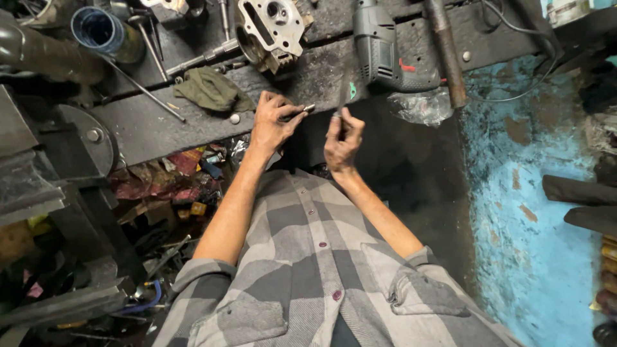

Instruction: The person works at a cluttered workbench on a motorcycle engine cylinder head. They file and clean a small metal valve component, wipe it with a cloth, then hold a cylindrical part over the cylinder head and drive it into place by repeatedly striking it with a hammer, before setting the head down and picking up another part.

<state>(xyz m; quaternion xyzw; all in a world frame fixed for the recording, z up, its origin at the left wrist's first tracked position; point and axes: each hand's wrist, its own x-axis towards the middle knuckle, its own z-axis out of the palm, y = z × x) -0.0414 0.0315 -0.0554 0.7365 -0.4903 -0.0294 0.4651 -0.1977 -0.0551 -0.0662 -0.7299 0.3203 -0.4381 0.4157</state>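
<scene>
Where the grey checked shirt (308, 270) fills the near edge of the view, two bare forearms rise from it toward the workbench (148, 125). The left hand (273, 122) has its fingers (289, 110) curled narrowly around a small dark pin (307, 108), whose pale tip projects just past the fingertips. The right hand (342, 138), close beside it but apart, pinches a thin dark file (343, 96) that stands up from the thumb and forefinger. Just left of the left fingers lies a green rag (212, 90). Beyond the fingers of both hands lies a grey drill (385, 51), and farther left a metal engine part (270, 29). Right of the file sits crumpled clear plastic (421, 106).
</scene>
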